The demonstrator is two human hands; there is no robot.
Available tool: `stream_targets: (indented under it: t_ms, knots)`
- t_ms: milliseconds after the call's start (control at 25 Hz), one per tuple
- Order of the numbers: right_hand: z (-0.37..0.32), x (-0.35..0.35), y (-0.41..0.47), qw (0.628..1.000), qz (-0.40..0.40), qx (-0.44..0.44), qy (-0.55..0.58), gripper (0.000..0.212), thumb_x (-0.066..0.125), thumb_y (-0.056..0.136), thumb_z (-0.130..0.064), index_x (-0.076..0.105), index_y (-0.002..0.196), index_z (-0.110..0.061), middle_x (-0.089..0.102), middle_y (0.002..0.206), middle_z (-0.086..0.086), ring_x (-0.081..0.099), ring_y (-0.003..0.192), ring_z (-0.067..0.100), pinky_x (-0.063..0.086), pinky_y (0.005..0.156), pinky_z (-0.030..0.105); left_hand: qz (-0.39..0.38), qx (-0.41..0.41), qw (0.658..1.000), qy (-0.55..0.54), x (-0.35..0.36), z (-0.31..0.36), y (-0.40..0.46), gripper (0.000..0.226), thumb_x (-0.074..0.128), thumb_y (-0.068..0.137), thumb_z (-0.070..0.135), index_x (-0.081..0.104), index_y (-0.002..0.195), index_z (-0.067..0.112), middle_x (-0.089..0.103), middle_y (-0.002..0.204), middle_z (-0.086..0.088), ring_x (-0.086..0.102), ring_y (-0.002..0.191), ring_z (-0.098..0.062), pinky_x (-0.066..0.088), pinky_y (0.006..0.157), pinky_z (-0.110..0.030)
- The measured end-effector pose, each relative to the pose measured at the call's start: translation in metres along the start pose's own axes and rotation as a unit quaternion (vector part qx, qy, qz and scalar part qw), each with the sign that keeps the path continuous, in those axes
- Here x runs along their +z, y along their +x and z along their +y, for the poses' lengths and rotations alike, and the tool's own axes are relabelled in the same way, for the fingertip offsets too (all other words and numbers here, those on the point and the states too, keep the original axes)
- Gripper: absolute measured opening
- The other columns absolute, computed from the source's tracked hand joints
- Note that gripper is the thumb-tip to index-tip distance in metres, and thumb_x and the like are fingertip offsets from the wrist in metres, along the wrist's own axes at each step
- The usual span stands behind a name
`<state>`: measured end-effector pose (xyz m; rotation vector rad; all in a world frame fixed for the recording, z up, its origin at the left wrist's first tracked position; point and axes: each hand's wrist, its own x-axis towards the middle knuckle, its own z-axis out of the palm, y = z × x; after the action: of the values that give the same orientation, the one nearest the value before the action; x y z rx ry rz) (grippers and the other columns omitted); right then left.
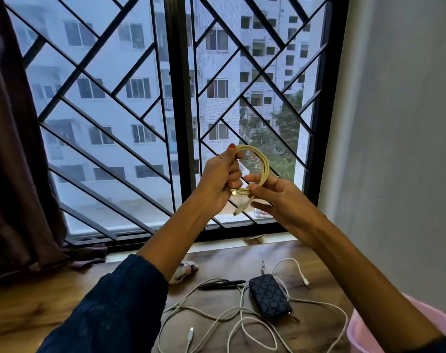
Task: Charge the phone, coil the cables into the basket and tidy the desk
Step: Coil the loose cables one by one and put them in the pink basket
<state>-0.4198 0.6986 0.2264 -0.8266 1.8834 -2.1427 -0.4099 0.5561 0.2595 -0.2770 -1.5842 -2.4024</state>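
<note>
Up before the window, both hands grasp a coiled yellowish braided cable (257, 169): left hand (220, 182) clenched round its loops, right hand (280, 200) pinching them, above the wooden counter (64, 296) strewn with loose white cables (242, 319).

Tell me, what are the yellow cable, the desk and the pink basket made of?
Yellow cable: looks rubbery or braided, matte, bends into soft loops.
Desk: wood or wood-look laminate, brown grain streaks, slight sheen.
Pink basket: probably plastic, with a smooth, even-coloured wall.
</note>
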Motion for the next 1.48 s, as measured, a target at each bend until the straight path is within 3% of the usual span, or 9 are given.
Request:
stream_targets:
  t_ms: [160, 280, 400, 600, 800, 920, 1080, 1320, 1480]
  knots:
    - [0.007, -0.004, -0.007, 0.99, 0.047, -0.011, -0.135, 0.009, 0.064, 0.088, -0.019, 0.066, 0.079, -0.022, 0.053, 0.071, 0.002, 0.05, 0.067, 0.015, 0.043, 0.066, 0.029, 0.009, -0.018, 0.999, -0.034, 0.002, 0.001, 0.0, 0.035, 0.038, 0.102, 0.029, 0.051, 0.076, 0.009, 0.024, 0.041, 0.008, 0.02, 0.03, -0.003, 0.02, 0.03, -0.015]
    - [0.006, -0.005, -0.008, 0.993, 0.065, 0.004, -0.103, 0.007, 0.063, 0.088, -0.009, 0.062, 0.081, -0.01, 0.057, 0.064, 0.005, 0.052, 0.057, 0.015, 0.048, 0.056, 0.024, 0.029, -0.034, 0.997, -0.059, 0.006, -0.005, -0.001, 0.037, 0.036, 0.102, 0.029, 0.051, 0.075, 0.009, 0.025, 0.038, 0.009, 0.02, 0.029, -0.002, 0.019, 0.03, -0.015]
    - [0.007, -0.004, -0.009, 0.995, 0.085, 0.045, -0.015, 0.007, 0.057, 0.09, -0.001, 0.059, 0.084, -0.002, 0.065, 0.074, 0.012, 0.063, 0.068, 0.02, 0.059, 0.069, 0.024, 0.075, -0.055, 0.993, -0.069, 0.012, -0.015, -0.003, 0.037, 0.036, 0.102, 0.028, 0.051, 0.075, 0.008, 0.029, 0.037, 0.008, 0.025, 0.029, -0.003, 0.026, 0.031, -0.015]
    - [0.017, -0.01, -0.012, 0.987, 0.125, 0.078, 0.061, 0.008, 0.059, 0.091, -0.009, 0.06, 0.084, -0.005, 0.064, 0.076, 0.007, 0.064, 0.075, 0.017, 0.057, 0.083, 0.027, 0.143, -0.052, 0.983, 0.107, 0.019, -0.035, -0.011, 0.035, 0.041, 0.1, 0.035, 0.057, 0.077, 0.016, 0.051, 0.067, 0.002, 0.046, 0.061, -0.01, 0.039, 0.06, -0.024]
    - [0.03, -0.035, -0.025, 0.973, 0.205, 0.079, 0.067, 0.011, 0.06, 0.091, -0.018, 0.06, 0.084, -0.01, 0.061, 0.07, 0.002, 0.057, 0.064, 0.014, 0.053, 0.065, 0.022, 0.114, -0.076, 0.97, 0.2, 0.024, -0.062, -0.023, 0.036, 0.041, 0.099, 0.037, 0.063, 0.078, 0.019, 0.062, 0.092, -0.001, 0.054, 0.089, -0.015, 0.04, 0.078, -0.031]
    - [0.044, -0.059, -0.043, 0.962, 0.251, 0.094, 0.042, 0.006, 0.059, 0.091, -0.017, 0.059, 0.09, -0.012, 0.064, 0.074, 0.003, 0.059, 0.065, 0.014, 0.049, 0.062, 0.025, 0.041, -0.134, 0.971, 0.196, 0.031, -0.087, -0.031, 0.034, 0.043, 0.099, 0.035, 0.064, 0.081, 0.017, 0.066, 0.089, -0.004, 0.062, 0.093, -0.019, 0.046, 0.083, -0.032]
    - [0.058, -0.093, -0.075, 0.951, 0.292, 0.099, 0.023, 0.004, 0.057, 0.091, -0.012, 0.059, 0.094, -0.013, 0.064, 0.078, 0.006, 0.059, 0.07, 0.017, 0.046, 0.064, 0.027, -0.042, -0.185, 0.967, 0.171, 0.047, -0.12, -0.041, 0.032, 0.042, 0.1, 0.029, 0.064, 0.086, 0.011, 0.067, 0.078, -0.002, 0.064, 0.079, -0.014, 0.052, 0.074, -0.026]
    - [0.069, -0.131, -0.124, 0.953, 0.282, 0.111, -0.014, 0.015, 0.05, 0.095, -0.009, 0.057, 0.108, -0.012, 0.067, 0.085, 0.002, 0.063, 0.07, 0.01, 0.05, 0.06, 0.02, -0.037, -0.31, 0.947, 0.076, 0.091, -0.17, -0.052, 0.031, 0.035, 0.102, 0.016, 0.059, 0.083, 0.011, 0.065, 0.074, -0.004, 0.065, 0.056, -0.01, 0.052, 0.046, -0.02]
    - [0.078, -0.157, -0.151, 0.947, 0.259, 0.164, -0.095, 0.019, 0.058, 0.091, -0.015, 0.057, 0.11, -0.014, 0.067, 0.092, 0.005, 0.061, 0.075, 0.013, 0.05, 0.072, 0.027, -0.044, -0.363, 0.927, 0.08, 0.106, -0.2, -0.051, 0.033, 0.033, 0.101, 0.014, 0.058, 0.081, 0.012, 0.062, 0.074, -0.005, 0.061, 0.065, -0.016, 0.05, 0.053, -0.026]
